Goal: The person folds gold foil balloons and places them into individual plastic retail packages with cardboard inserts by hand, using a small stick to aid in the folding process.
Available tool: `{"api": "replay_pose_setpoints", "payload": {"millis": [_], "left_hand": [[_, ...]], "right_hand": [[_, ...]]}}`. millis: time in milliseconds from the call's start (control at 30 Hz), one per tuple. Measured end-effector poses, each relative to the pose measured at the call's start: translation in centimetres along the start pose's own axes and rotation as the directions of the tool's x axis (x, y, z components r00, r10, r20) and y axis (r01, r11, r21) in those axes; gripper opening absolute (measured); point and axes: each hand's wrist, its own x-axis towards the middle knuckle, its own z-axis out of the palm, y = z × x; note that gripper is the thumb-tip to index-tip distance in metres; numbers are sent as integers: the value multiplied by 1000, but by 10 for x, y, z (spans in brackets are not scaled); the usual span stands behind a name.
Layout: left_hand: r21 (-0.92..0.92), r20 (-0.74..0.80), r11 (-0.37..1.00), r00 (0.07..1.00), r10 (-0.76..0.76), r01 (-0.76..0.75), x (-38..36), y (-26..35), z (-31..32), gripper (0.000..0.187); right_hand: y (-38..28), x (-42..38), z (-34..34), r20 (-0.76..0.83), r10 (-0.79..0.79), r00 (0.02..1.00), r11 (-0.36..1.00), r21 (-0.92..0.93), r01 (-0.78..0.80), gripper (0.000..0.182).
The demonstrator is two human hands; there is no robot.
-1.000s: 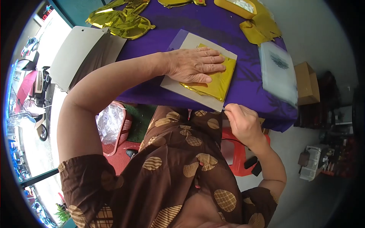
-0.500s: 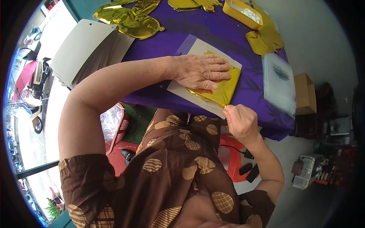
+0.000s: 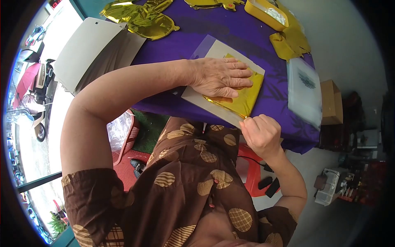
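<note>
Two bare hands work over a table [image 3: 214, 29] covered in purple cloth, seen from above by the person whose hands they are. The left hand [image 3: 222, 78] lies flat and open, palm down, fingers pointing to the right, pressing on a folded piece of shiny gold foil [image 3: 254, 92]. That foil sits near the table's front edge, on top of a pale card [image 3: 217, 50], which is turned at an angle; a strip of clear plastic [image 3: 200, 50] juts out beyond the card's far left side. The right hand [image 3: 262, 132] is closed, its fingers curled in and its thumb side at the card's nearest corner, where the foil narrows to a tip; the curled fingers hide whatever is pinched there, so it cannot be told. To the left is a stack of pale grey cards [image 3: 90, 45], slightly fanned. Behind it, crumpled gold foil shapes [image 3: 150, 26] lie on the cloth. At the far right corner stands a yellow tray [image 3: 254, 13] with something white inside, and next to it more yellow foil [image 3: 288, 46]. Nearer, a pile of clear plastic sleeves [image 3: 303, 92] rests along the right edge. The person wears brown patterned clothing [image 3: 164, 197]. Below the table are a pink basket [image 3: 132, 132] holding clear plastic, at left, and a red stool [image 3: 253, 179], at right.
</note>
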Motion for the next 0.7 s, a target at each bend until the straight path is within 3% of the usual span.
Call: {"api": "replay_pose_setpoints", "payload": {"millis": [300,600,700], "left_hand": [[8,18,1000,1000,-16,16,0,2,-2,72],[21,-1,1000,1000,-1,1,0,-1,2,75],[11,-7,1000,1000,-4,4,0,-1,2,75]], "right_hand": [[-3,1,2,10,80,997,996,47,-80,32],[10,-8,-9,69,80,994,967,236,-94,23],[9,-7,-3,-9,96,995,962,259,-90,24]]}}
